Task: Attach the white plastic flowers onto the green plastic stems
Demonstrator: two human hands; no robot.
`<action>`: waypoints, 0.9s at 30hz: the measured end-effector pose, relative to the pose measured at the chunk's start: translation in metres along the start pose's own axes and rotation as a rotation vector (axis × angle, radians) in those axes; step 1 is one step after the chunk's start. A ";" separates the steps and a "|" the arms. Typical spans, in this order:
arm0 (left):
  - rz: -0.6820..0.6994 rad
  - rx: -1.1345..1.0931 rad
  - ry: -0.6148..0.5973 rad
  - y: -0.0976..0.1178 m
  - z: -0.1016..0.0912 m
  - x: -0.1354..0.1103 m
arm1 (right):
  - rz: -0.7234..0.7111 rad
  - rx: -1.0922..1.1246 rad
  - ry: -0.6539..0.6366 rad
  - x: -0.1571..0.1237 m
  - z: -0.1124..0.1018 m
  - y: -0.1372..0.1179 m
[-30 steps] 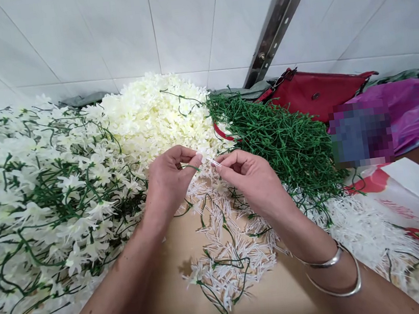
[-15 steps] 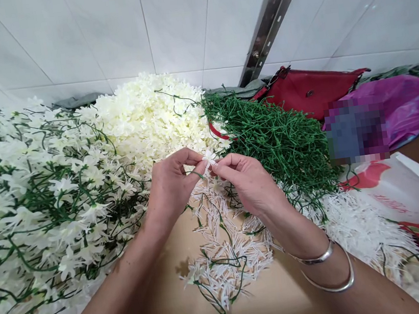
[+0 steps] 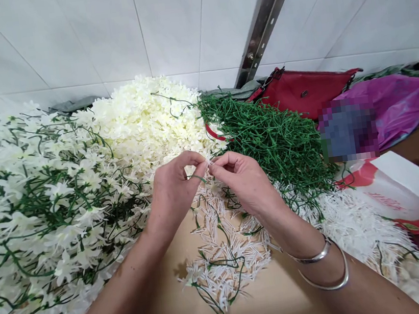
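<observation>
My left hand (image 3: 178, 188) pinches a white artificial flower (image 3: 207, 160) with a green stem (image 3: 198, 178) showing by the thumb. Thumb and fingers of my right hand (image 3: 242, 177) close on the same flower from the other side, and the fingertips nearly meet. The fingers partly cover the petals. Below the hands, white stamen pieces (image 3: 241, 255) lie scattered on the tan table (image 3: 167, 306), with a few green stems among them. Just beyond the hands rises a heap of cream flower heads (image 3: 150, 118).
Many white flowers on green stems (image 3: 59, 218) fill the left side. Right of centre lies a pile of green stems (image 3: 269, 144), and nearer me a heap of white stamens (image 3: 361, 224). A red bag (image 3: 309, 90) and a purple plastic bag (image 3: 396, 106) sit behind, against the tiled wall (image 3: 164, 24).
My right fingers have moved in closer to the left ones, and the flower between them now shows less. The whole view has shifted slightly.
</observation>
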State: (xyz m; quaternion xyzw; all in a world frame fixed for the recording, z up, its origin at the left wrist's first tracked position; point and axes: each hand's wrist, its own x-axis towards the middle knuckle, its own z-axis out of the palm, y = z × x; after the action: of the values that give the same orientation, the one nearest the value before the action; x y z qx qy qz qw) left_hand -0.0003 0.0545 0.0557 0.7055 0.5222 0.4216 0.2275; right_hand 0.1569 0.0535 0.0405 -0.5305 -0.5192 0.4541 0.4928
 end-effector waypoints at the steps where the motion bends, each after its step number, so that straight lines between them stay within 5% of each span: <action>1: -0.071 -0.050 -0.009 -0.002 0.000 0.001 | -0.009 -0.016 -0.010 0.000 -0.001 0.000; 4: -0.236 -0.263 -0.070 -0.011 0.003 0.004 | -0.015 -0.067 -0.042 0.000 -0.002 -0.002; 7: -0.260 -0.397 -0.107 -0.017 0.005 0.005 | -0.004 -0.074 -0.050 0.000 -0.003 -0.004; 15: -0.201 -0.250 -0.084 -0.012 0.003 0.004 | -0.035 -0.052 -0.026 0.000 -0.004 -0.003; 27: -0.123 -0.248 -0.131 -0.015 0.004 0.002 | -0.276 -0.231 0.066 -0.002 -0.004 -0.002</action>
State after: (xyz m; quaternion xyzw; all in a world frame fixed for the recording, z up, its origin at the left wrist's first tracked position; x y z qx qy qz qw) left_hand -0.0044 0.0621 0.0430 0.6647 0.4925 0.4213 0.3716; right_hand 0.1604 0.0514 0.0425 -0.5218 -0.6193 0.3016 0.5032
